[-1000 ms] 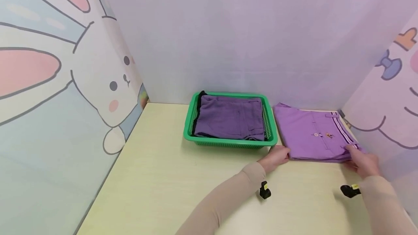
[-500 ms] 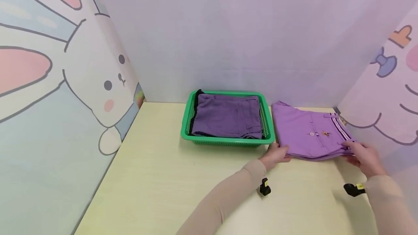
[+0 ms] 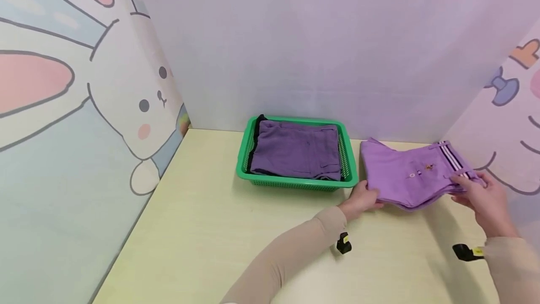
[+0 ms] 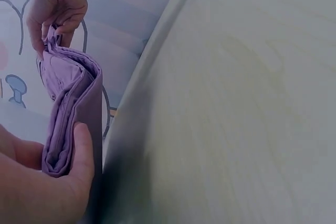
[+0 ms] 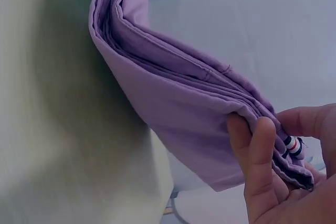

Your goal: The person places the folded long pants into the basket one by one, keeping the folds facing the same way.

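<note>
Folded lilac trousers (image 3: 405,172) with a striped waistband hang between both hands, lifted off the table and sagging in the middle. My left hand (image 3: 362,199) pinches the near left corner, beside the basket. At the waistband end, my right hand (image 3: 485,201) grips the near right corner, held higher than the left. In the left wrist view, the thumb and fingers of the left hand (image 4: 58,177) clasp the stacked layers of the trousers (image 4: 73,98). The right wrist view has the right hand's fingers (image 5: 260,156) under the layers and its thumb above.
A green plastic basket (image 3: 295,182) stands by the back wall, left of the trousers. Folded dark purple trousers (image 3: 295,149) lie in it, over a black cloth (image 3: 260,120). Printed walls (image 3: 156,107) enclose the pale table (image 3: 202,229) at the back and sides.
The lilac trousers have come up off the table, their waistband end highest. My right hand has risen and shifted to the right; the left hand has moved only slightly.
</note>
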`<move>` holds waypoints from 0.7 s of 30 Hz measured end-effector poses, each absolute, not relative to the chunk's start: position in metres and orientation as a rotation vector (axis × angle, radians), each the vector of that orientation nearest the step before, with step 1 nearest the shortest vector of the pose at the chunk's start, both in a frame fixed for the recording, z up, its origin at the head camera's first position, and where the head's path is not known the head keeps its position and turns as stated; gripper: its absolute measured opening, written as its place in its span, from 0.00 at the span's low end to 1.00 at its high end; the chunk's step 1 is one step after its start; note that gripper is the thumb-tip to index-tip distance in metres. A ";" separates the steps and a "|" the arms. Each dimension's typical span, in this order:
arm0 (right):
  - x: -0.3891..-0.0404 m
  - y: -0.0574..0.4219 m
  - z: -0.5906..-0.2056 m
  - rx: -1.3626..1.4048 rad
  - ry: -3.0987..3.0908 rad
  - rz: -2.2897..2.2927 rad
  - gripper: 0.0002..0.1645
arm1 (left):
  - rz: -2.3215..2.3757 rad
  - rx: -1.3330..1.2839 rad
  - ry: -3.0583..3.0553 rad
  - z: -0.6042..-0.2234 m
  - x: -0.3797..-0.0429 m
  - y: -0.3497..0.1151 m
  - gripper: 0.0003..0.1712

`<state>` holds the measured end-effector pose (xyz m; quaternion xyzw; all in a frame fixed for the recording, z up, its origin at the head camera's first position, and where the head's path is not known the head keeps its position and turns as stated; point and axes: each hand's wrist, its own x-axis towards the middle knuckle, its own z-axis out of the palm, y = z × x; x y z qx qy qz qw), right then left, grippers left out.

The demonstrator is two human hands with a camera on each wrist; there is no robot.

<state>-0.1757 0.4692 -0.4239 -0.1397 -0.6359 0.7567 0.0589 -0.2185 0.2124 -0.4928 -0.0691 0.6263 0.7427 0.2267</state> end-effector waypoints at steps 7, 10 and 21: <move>-0.171 0.447 -0.395 -0.291 -1.905 2.193 0.15 | 2.030 -0.090 1.734 -0.470 -0.211 0.209 0.16; -0.167 0.439 -0.383 -0.261 -1.841 2.203 0.16 | 2.029 -0.043 1.712 -0.459 -0.207 0.206 0.16; -0.157 0.407 -0.347 -0.019 -1.674 2.228 0.17 | 2.044 0.192 1.803 -0.419 -0.215 0.168 0.13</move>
